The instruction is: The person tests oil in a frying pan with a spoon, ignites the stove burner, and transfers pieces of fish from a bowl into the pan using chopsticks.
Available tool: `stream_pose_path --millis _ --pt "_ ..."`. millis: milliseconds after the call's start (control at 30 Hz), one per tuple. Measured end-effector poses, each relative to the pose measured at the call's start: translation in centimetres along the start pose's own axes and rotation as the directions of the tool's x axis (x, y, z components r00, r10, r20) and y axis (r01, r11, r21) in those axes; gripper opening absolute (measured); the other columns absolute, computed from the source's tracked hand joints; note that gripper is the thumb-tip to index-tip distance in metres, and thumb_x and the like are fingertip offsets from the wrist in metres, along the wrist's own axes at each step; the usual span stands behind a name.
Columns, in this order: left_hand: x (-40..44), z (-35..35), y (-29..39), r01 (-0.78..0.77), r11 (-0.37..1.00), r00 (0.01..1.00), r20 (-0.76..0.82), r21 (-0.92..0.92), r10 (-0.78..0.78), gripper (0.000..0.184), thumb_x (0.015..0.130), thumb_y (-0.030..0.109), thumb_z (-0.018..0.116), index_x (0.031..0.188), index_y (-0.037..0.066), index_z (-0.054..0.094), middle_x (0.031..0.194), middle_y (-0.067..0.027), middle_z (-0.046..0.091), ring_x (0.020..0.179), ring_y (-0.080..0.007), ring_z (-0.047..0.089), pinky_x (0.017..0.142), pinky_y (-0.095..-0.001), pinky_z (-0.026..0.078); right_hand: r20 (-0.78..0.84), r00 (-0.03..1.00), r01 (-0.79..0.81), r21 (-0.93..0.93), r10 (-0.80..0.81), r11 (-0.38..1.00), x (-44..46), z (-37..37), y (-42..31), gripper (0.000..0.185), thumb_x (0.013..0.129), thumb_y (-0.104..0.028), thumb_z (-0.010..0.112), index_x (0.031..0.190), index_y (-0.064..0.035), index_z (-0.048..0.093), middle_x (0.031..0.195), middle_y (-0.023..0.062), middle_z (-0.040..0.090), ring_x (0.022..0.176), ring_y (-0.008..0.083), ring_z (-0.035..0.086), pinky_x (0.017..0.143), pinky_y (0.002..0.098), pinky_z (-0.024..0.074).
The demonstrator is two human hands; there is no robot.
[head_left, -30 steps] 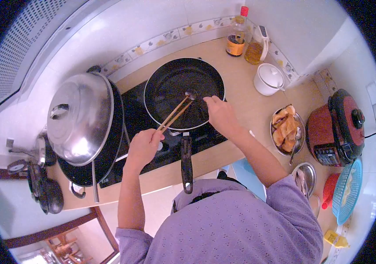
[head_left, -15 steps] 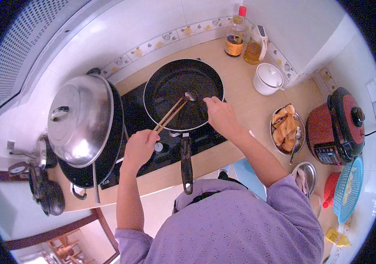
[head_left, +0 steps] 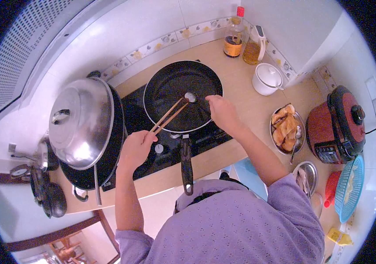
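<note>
Left hand (head_left: 136, 150): closed around the chopsticks (head_left: 172, 118)
Chopsticks: reaching up and right from that hand, tips beside a small shiny piece (head_left: 190, 97) (contact unclear)
Right hand (head_left: 224, 115): fingers pinched narrow at the pan's right rim; any grip, cannot tell
Frying pan (head_left: 163, 88): beneath the chopsticks' tips, between the hands

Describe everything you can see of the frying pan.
The frying pan is round and shallow, dark inside with a pale rim, upright on the black cooktop. Its long black handle points toward the person, with a hole at the end. Chopsticks in the left hand reach over the rim to a small shiny piece; the right hand is at the right edge. Whether either touches the pan is unclear.
</note>
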State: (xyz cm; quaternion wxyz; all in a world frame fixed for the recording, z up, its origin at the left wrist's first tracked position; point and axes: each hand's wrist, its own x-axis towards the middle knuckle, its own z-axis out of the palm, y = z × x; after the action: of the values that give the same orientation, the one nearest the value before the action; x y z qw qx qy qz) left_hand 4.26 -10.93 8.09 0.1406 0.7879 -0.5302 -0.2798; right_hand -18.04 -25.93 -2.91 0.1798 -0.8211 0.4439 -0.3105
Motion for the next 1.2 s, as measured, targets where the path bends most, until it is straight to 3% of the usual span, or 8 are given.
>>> stream_pose_path --millis 300,400,467,767,800,867,1067,1200 --pt "0.5 0.9 -1.2 -0.038 0.999 0.996 -0.076 0.028 0.04 0.033 0.087 0.026 0.045 0.082 0.0 0.065 0.074 -0.0189 0.062 0.074 -0.0342 0.061 0.068 -0.0402 0.046 0.036 0.999 0.009 -0.042 -0.008 0.999 -0.2 -0.7 -0.9 0.02 0.083 -0.004 0.049 0.098 0.0012 0.06 0.095 0.0209 0.062 0.081 0.0367 0.06 0.071 0.0442 0.0486" --pt "0.8 1.5 -1.3 0.011 1.0 0.996 -0.088 0.02 -0.009 0.034 0.087 0.026 0.044 0.081 0.0 0.065 0.074 -0.019 0.062 0.074 -0.0346 0.061 0.068 -0.0406 0.046 0.025 1.0 0.016 -0.024 -0.015 1.0 -0.3 -0.8 -0.9 0.02 0.082 -0.004 0.049 0.098 0.0014 0.06 0.095 0.0209 0.062 0.081 0.0368 0.06 0.071 0.0445 0.0485" --pt "1.4 2.5 -2.6 -0.111 0.994 0.985 -0.132 0.01 0.111 0.037 0.089 0.033 0.046 0.081 0.001 0.064 0.056 -0.0068 0.051 0.046 -0.0165 0.052 0.044 -0.0296 0.045 0.04 0.999 -0.008 -0.035 0.009 0.999 -0.3 -0.9 -1.0 0.02 0.082 -0.004 0.049 0.098 0.0013 0.061 0.095 0.0207 0.062 0.081 0.0369 0.06 0.072 0.0444 0.0484" --pt "1.2 2.2 -1.2 -0.144 0.99 0.981 -0.135 0.0 0.142 0.037 0.091 0.031 0.045 0.084 0.0 0.063 0.055 -0.0055 0.05 0.047 -0.0148 0.052 0.043 -0.0281 0.045 0.05 0.997 -0.065 0.03 0.063 0.997 -0.3 -0.5 -0.2 0.02 0.086 -0.009 0.049 0.099 -0.0002 0.061 0.097 0.0198 0.062 0.088 0.0353 0.06 0.077 0.042 0.048" --pt "1.0 1.9 -0.9 -0.144 0.99 0.981 -0.135 0.001 0.142 0.037 0.091 0.031 0.045 0.084 0.0 0.063 0.055 -0.0055 0.05 0.047 -0.0148 0.052 0.043 -0.0281 0.045 0.051 0.997 -0.065 0.03 0.064 0.997 -0.3 -0.4 -0.1 0.02 0.086 -0.009 0.049 0.099 -0.0002 0.061 0.097 0.0198 0.062 0.088 0.0353 0.06 0.077 0.042 0.048" --pt "0.6 1.4 -0.1 -0.033 0.999 0.99 -0.137 0.004 0.033 0.034 0.089 0.027 0.044 0.083 0.001 0.065 0.071 -0.0186 0.061 0.071 -0.0343 0.06 0.067 -0.0409 0.045 0.036 0.993 -0.113 0.131 0.11 0.985 -0.2 -0.4 0.1 0.021 0.088 -0.011 0.047 0.1 -0.0011 0.061 0.096 0.0187 0.063 0.089 0.0347 0.06 0.077 0.0404 0.0479" --pt "-0.1 0.8 -0.8 -0.069 0.998 0.972 -0.227 -0.013 0.064 0.032 0.09 0.025 0.045 0.086 0.001 0.065 0.068 -0.0177 0.06 0.067 -0.0316 0.06 0.063 -0.0385 0.044 0.059 0.977 -0.215 0.274 0.207 0.937 0.4 -1.9 0.2 0.023 0.089 -0.013 0.046 0.102 -0.002 0.061 0.094 0.0174 0.064 0.088 0.0322 0.061 0.077 0.0374 0.0472" --pt "-0.7 0.5 -0.2 -0.014 1.0 0.981 -0.194 -0.025 0.009 0.031 0.09 0.025 0.045 0.086 0.001 0.065 0.067 -0.0175 0.06 0.065 -0.0303 0.06 0.061 -0.0372 0.044 -0.012 0.989 -0.135 0.282 0.144 0.95 0.5 -3.1 -0.3 0.024 0.089 -0.014 0.044 0.098 -0.0003 0.062 0.093 0.0193 0.063 0.087 0.036 0.06 0.078 0.0414 0.0473"
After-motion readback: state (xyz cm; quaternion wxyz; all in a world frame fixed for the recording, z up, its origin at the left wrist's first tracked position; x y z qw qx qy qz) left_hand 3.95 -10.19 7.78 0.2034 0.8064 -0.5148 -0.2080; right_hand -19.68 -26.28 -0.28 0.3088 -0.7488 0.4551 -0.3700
